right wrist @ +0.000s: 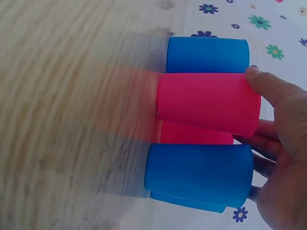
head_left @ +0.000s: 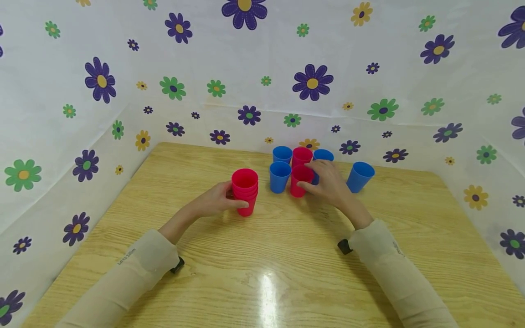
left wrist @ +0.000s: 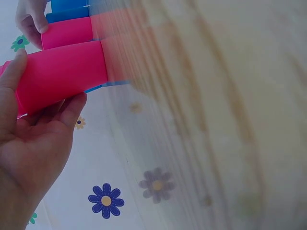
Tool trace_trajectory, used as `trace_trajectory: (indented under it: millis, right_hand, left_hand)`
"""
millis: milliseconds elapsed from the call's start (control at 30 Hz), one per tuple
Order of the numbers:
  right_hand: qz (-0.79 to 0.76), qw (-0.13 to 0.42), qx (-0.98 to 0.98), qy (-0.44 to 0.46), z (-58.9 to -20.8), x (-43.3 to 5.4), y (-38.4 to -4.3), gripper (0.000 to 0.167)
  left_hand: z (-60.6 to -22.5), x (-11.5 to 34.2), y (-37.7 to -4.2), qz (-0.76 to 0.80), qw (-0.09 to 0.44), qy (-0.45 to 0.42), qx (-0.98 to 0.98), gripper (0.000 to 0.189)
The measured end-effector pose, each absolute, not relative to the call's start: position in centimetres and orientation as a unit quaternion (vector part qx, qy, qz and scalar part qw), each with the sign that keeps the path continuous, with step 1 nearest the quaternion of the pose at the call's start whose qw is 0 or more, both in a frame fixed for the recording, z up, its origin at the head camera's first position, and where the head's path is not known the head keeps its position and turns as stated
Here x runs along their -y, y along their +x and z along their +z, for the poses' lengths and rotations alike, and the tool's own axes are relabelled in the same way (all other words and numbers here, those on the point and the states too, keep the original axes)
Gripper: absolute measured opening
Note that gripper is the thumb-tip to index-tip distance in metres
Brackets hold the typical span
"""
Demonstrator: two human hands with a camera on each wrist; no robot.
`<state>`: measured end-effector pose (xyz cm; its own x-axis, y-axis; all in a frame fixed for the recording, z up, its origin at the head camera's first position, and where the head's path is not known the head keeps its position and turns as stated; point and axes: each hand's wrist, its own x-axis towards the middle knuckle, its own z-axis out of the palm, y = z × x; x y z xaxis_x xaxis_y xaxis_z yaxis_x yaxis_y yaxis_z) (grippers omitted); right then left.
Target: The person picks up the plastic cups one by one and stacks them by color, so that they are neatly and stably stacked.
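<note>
My left hand grips a stack of nested red cups from the side, thumb in front, fingers behind. The stack stands upright, left of a cluster of blue and red cups. At that cluster, my right hand pinches the front red cup near its rim. In the right wrist view the thumb lies on the red cup, with fingers passing behind toward the neighbouring blue cup. A front blue cup stands just left of the pinched one. My right hand partly covers another blue cup.
Behind the front cups are a blue cup, a red cup and another blue cup. A separate blue cup stands right of my right hand. Flower-patterned cloth walls the back and sides of the wooden table.
</note>
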<state>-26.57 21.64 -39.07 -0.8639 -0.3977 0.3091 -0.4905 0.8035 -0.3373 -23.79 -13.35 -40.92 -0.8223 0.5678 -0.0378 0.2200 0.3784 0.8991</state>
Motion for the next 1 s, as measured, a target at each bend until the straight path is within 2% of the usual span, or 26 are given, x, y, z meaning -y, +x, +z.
trace_trajectory:
  millis: [733,1000]
  right_hand:
    - [0.323,0.1,0.913,0.228,-37.4,-22.0,-22.5,0.066]
    - [0.373,0.073,0.893,0.242,-37.3,-22.1,-21.6,0.06]
  left_hand:
    - [-40.9,13.2,-23.8,0.501,0.172,0.248,-0.811,0.053]
    - [-41.0,13.4,-23.9,0.504,0.174,0.252,-0.808,0.054]
